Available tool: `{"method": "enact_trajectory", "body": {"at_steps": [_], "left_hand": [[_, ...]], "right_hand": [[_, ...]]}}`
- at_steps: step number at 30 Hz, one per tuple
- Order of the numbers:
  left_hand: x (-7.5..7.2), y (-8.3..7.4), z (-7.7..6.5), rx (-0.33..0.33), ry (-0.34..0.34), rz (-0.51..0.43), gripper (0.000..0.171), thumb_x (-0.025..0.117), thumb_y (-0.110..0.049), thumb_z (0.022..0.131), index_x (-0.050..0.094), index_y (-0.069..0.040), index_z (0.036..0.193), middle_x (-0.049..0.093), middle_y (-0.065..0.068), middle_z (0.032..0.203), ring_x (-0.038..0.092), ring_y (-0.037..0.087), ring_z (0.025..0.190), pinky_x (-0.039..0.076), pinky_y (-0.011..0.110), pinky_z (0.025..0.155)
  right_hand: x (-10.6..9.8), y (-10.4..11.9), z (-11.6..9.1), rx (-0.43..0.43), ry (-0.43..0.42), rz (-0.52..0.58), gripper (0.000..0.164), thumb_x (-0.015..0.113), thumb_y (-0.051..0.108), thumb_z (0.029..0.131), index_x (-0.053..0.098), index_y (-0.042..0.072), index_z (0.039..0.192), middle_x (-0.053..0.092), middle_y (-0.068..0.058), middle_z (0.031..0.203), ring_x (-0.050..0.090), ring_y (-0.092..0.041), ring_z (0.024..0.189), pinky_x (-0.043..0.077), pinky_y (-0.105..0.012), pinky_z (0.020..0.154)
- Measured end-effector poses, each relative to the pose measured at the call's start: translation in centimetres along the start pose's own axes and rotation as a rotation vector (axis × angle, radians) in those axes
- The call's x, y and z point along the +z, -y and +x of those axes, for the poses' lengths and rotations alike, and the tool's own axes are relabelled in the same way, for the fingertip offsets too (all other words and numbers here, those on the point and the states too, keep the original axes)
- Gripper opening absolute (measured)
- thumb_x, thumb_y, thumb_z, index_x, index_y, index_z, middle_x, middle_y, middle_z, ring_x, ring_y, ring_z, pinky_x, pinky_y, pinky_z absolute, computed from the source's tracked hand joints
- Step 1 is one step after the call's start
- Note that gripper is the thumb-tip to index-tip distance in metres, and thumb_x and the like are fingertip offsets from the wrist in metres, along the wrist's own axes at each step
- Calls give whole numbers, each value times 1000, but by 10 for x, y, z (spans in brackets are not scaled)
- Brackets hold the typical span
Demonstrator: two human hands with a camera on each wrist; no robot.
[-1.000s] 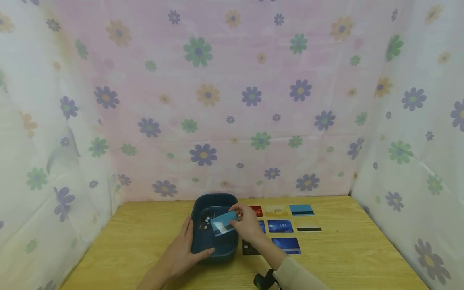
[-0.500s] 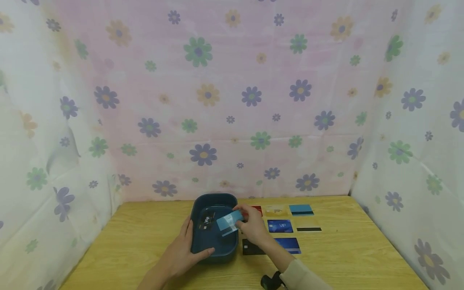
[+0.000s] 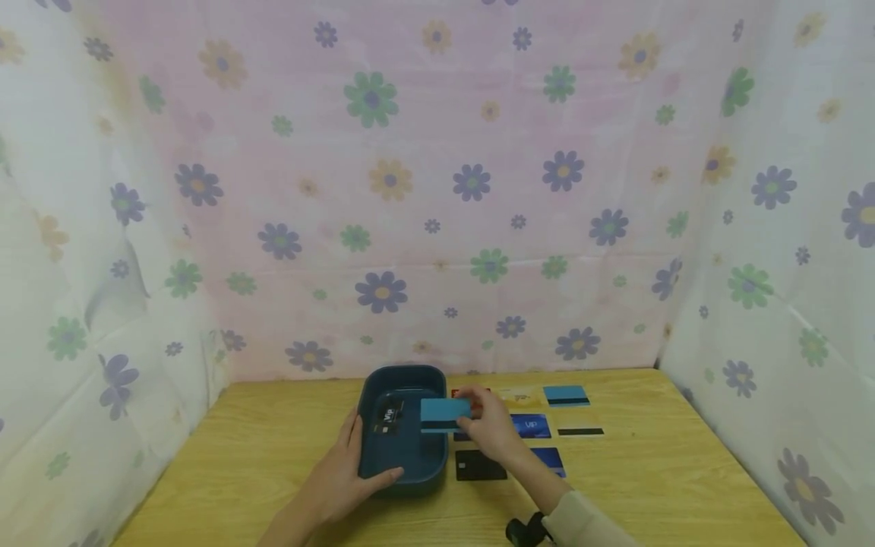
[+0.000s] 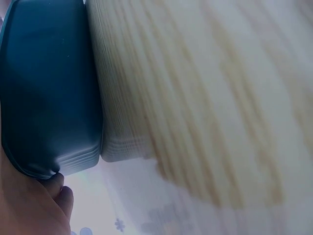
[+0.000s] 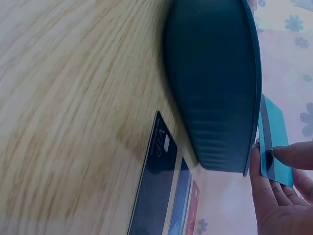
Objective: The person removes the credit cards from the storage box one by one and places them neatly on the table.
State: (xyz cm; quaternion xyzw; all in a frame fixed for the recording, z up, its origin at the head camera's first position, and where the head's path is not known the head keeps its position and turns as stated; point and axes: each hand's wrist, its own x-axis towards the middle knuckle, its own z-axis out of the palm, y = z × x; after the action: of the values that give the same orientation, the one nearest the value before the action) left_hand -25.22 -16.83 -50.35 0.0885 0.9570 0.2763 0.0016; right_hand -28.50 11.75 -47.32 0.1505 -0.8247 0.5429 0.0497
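In the head view my right hand [image 3: 488, 425] pinches a light blue card [image 3: 437, 414] with a dark stripe between thumb and fingers. The card is held above the right rim of a dark teal plastic box [image 3: 403, 467]. The right wrist view shows the thumb on the striped face of the card [image 5: 275, 139] and fingers behind it. My left hand [image 3: 342, 463] holds the box at its left side, thumb over the front rim; in the left wrist view, fingertips [image 4: 62, 196] show past the box's edge. A black VIP card [image 3: 388, 416] lies inside the box.
Right of the box lie several cards in rows: a black card [image 3: 481, 465], a blue VIP card [image 3: 533, 425], a blue striped card [image 3: 566, 395] and others partly behind my right hand. A black device [image 3: 525, 530] is at my right wrist. Flowered cloth [image 3: 437, 190] surrounds the wooden table [image 3: 670, 471].
My right hand has moved right with the light blue card, from over the box's inside to its right rim. The card has turned level. The left hand stays on the box.
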Motion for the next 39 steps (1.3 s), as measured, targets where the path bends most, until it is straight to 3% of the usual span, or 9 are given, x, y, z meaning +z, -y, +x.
{"method": "enact_trajectory", "body": {"at_steps": [7,20,24,27,32,39], "left_hand": [[0,1,1,-7,-10,9,134,63,-83,78,6,4,162,3,23,170,43,51,139,46,61,105],[2,1,2,-6,-8,3,132,64,-81,80,6,4,162,2,22,170,44,52,138,48,62,102],[0,-1,1,-3,-7,1,132,65,-81,80,6,4,162,1,21,170,43,52,139,48,61,102],[-1,-3,0,4,-12,3,131,66,-79,80,7,4,162,2,22,170,45,52,137,49,60,101],[-3,-3,-2,13,-20,10,131,66,-78,81,7,5,162,2,22,170,47,51,136,51,59,100],[-1,-2,-1,14,-6,9,131,65,-79,81,7,6,162,2,22,170,47,51,136,51,59,100]], "right_hand": [[-7,-2,-3,-4,-11,-8,32,70,-5,91,64,5,121,60,-18,129,59,-24,92,55,-41,80],[-32,-7,-10,79,-13,49,33,69,-5,92,63,9,122,55,-22,142,65,-36,112,59,-40,80],[-43,-12,-13,89,-10,66,33,67,-7,93,62,9,121,56,-22,137,64,-25,89,55,-33,69],[-51,-15,-17,91,-20,75,33,67,-10,92,63,7,120,57,-21,135,61,-21,82,52,-31,65],[-64,-17,-23,96,-50,14,32,69,-10,91,65,7,118,58,-17,136,63,-34,114,59,-41,83],[-81,-30,-32,127,-61,-37,35,69,-10,90,66,9,119,57,-17,140,57,-43,126,56,-49,93]]}}
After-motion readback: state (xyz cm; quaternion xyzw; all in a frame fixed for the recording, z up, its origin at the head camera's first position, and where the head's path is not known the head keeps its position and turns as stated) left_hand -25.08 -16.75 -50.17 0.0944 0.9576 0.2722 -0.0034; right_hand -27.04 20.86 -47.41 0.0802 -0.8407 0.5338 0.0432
